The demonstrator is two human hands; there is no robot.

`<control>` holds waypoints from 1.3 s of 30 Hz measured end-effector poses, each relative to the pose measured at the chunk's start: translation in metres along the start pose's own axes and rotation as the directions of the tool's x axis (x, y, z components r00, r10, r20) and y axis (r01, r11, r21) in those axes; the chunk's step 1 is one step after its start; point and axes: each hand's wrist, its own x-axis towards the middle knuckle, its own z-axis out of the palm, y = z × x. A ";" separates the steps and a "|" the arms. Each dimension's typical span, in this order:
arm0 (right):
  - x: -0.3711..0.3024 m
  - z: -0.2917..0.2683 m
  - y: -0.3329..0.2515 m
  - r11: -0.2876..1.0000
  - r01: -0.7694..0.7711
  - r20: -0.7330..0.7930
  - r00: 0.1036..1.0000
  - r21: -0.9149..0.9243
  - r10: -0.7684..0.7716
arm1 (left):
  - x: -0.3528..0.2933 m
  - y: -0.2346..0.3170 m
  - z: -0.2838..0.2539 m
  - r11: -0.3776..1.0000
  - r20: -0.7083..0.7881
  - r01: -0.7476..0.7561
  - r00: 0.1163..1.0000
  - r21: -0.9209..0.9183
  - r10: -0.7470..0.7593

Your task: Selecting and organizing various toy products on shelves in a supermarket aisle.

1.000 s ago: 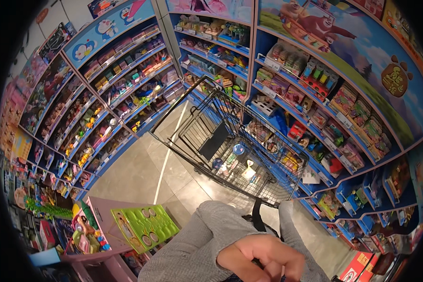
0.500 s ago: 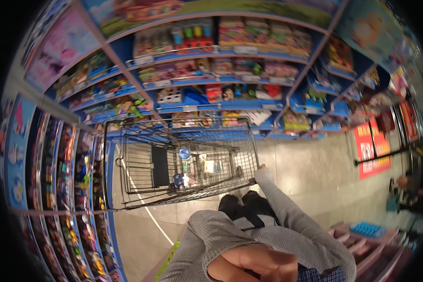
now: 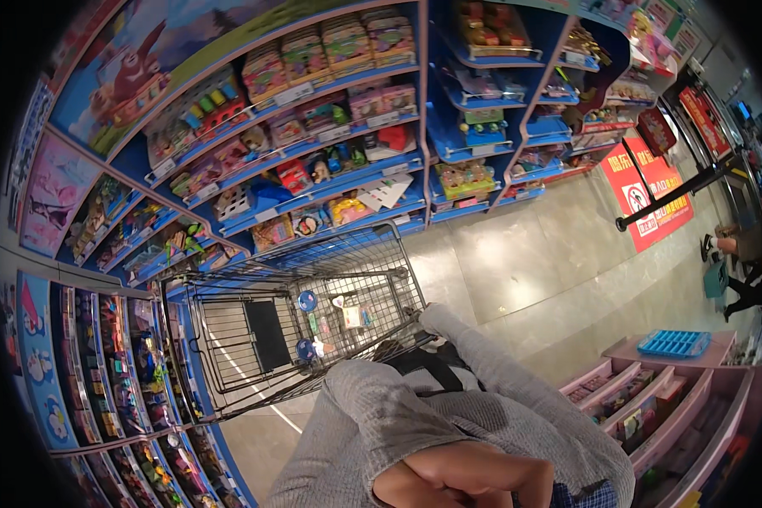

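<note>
A black wire shopping cart (image 3: 267, 336) stands in front of me, turned sideways. My right hand (image 3: 422, 313) is closed at the handle end of the cart, its fingers mostly hidden. My left hand (image 3: 474, 474) is held close against my chest, fingers curled; whatever may be inside them is out of sight. Both arms wear grey knit sleeves. In the cart lie a blue round-topped item (image 3: 306, 300), a second blue item (image 3: 305, 349) and a small cream-coloured package (image 3: 352, 315).
Blue shelves (image 3: 313, 212) with toys and packages run along the far side. More toy racks (image 3: 127, 364) stand at the left. A pink divided display bin (image 3: 605, 377) with a blue tray (image 3: 674, 343) is at the near right. Beyond a black barrier bar (image 3: 677, 199), another person's legs (image 3: 737, 292) show.
The view has swung to the right, so more of the pink bin and right shelves shows. The cart appears further left and tilted, my right hand still at its handle end. My left hand stays at my chest.
</note>
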 end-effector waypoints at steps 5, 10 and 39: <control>-0.029 0.001 0.040 1.000 0.022 -0.049 0.999 -0.018 -0.023 | 0.040 -0.029 -0.037 0.974 0.038 -0.071 0.997 0.213 0.064; -0.044 0.023 0.097 0.930 -0.241 -0.177 0.939 0.279 0.296 | 0.078 -0.055 -0.048 0.975 -0.053 -0.140 0.987 0.175 0.151; -0.097 -0.008 0.198 0.351 -0.505 0.098 0.667 0.789 0.739 | -0.093 -0.021 -0.250 0.518 -0.907 0.753 0.261 0.406 0.331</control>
